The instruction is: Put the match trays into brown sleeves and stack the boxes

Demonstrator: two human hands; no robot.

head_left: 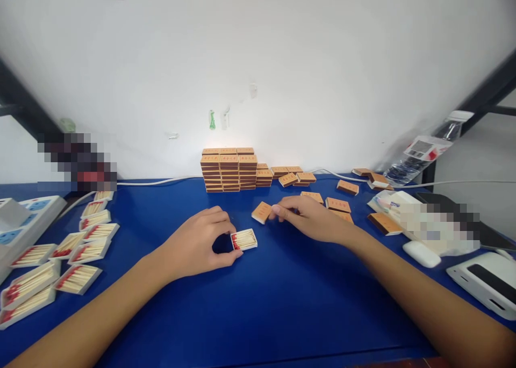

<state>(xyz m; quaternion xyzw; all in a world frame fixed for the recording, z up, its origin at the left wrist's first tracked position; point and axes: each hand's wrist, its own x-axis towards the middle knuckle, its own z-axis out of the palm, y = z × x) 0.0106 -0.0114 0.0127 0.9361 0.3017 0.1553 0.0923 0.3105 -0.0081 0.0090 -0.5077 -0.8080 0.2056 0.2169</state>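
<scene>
My left hand (199, 244) rests on the blue table (258, 309) with thumb and fingers pinched on a small open tray of red-tipped matches (244, 239). My right hand (308, 216) lies just beyond it, fingertips closed on the edge of an orange matchbox sleeve (262, 211). Several more orange sleeves (337, 204) lie scattered behind and to the right of that hand.
A neat stack of orange matchboxes (229, 170) stands against the white wall. Several open match trays (76, 247) lie in rows at the left, beside a white power strip (24, 220). White devices (484, 282), a small white case (421, 253) and a plastic bag (419, 156) sit at the right.
</scene>
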